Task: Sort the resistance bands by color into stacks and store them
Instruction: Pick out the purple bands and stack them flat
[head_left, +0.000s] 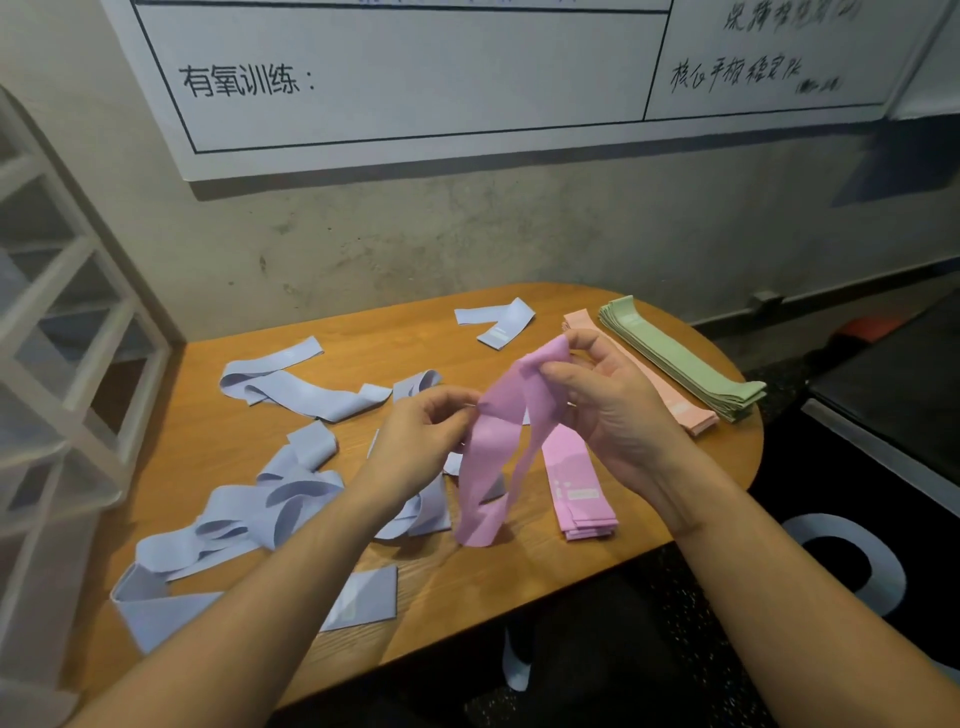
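A pink resistance band hangs as a loop above the wooden table. My left hand pinches its left edge and my right hand pinches its top end. Under it on the right lies a flat stack of pink bands. Further right lie a peach stack and a green stack, side by side. Several lilac bands lie loose and tangled over the table's left half, with one more at the back.
A white shelf unit stands against the table's left edge. The grey wall with a whiteboard runs close behind the table. Right of the table are a dark bench and a white ring-shaped object on the floor.
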